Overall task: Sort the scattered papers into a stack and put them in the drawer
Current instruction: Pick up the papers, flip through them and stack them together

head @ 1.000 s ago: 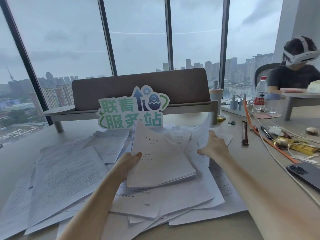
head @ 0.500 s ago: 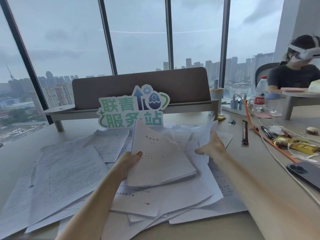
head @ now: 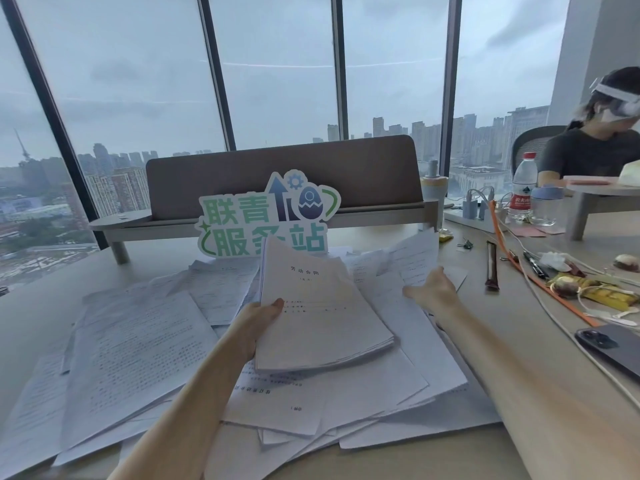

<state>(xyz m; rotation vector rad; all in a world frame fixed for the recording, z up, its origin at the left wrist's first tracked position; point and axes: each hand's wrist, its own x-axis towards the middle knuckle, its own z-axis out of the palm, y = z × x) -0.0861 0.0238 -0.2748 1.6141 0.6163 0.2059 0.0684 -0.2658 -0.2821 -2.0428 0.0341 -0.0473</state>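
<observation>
We are in the gathering step: our left hand (head: 258, 318) grips a thick sheaf of papers (head: 322, 306) by its near-left edge, thumb on top, and holds it tilted up above the loose sheets. Our right hand (head: 431, 291), out to the right of that sheaf, pinches the near edge of another sheet (head: 415, 256), which lifts and curls away from the pile. We judge the next move to be bringing that sheet across onto the sheaf, squaring its edges with the rest, then reaching for more; thin sheets will flex and slide, so each one wants support as it crosses.

The task is far from done, by our reading. The scattered papers (head: 138, 344) spread over the bench (head: 554, 393) under and to the left of both hands, overlapping too much to count; we can only say many. No drawer shows anywhere in view.

Counted: one sheaf in hand, one sheet being lifted, two hands. Beyond our hands stands one green-lettered sign (head: 266, 216). To the right of our right hand lie one dark phone (head: 613, 348) and one water bottle (head: 523, 188). One other person (head: 595, 147) sits far right.
</observation>
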